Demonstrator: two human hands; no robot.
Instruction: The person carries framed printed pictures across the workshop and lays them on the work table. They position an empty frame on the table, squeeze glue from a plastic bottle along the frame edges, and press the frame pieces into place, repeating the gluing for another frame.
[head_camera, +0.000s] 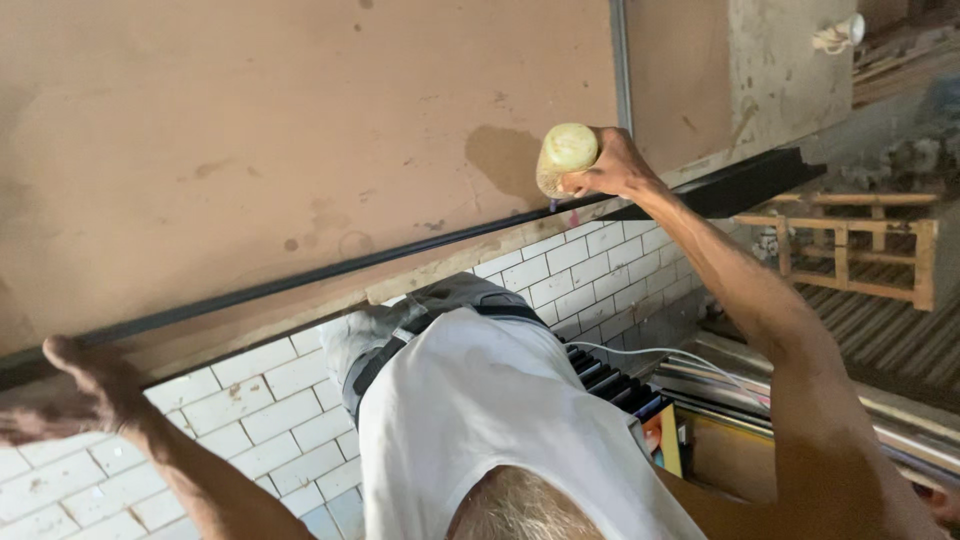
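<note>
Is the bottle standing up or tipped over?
Tipped over. The right hand holds the yellowish bottle with its tip pointing down at the black strip along the board's edge.

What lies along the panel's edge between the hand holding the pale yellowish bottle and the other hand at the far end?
In the head view, a long black strip runs between the right hand, which holds the bottle, and the left hand.

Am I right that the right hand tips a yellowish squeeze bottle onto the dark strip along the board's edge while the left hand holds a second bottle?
Not quite. In the head view the left hand holds no bottle; it rests on the board's edge. The right hand does tip the yellowish bottle onto the dark strip.
</note>
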